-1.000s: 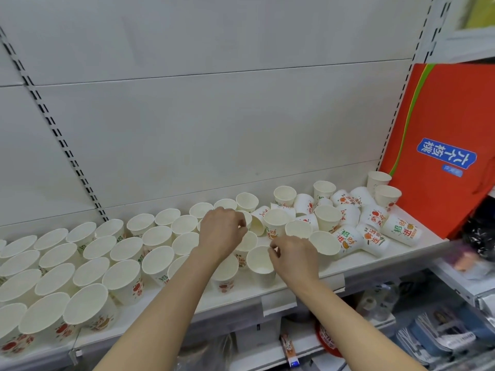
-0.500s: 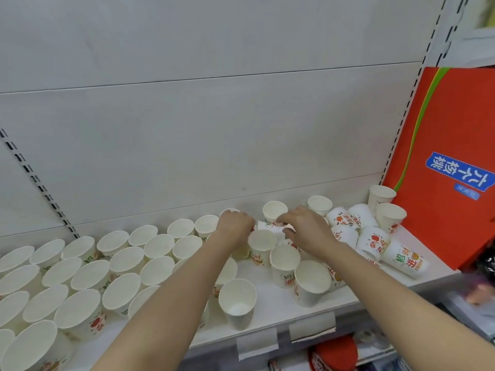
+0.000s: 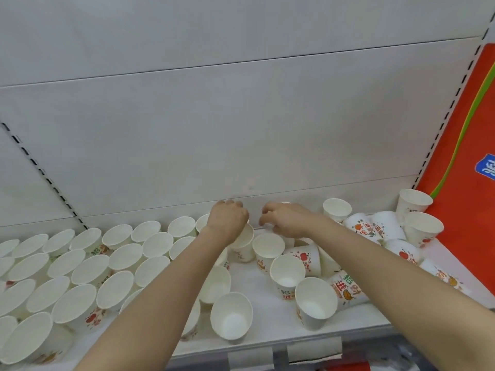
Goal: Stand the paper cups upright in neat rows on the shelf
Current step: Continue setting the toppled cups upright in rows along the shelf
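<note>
Both bare forearms reach forward and upward, converging toward the back edge of the white metal shelf (image 3: pixel 267 325). The left hand (image 3: pixel 227 219) is at that back edge, knuckles up, fingers curled downward over something hidden beneath the palm; what it holds cannot be told. The right hand (image 3: pixel 288 219) hovers just beside it, palm down, with its fingers (image 3: pixel 266 210) loosely curled and pointing toward the left hand, the two hands apart.
</note>
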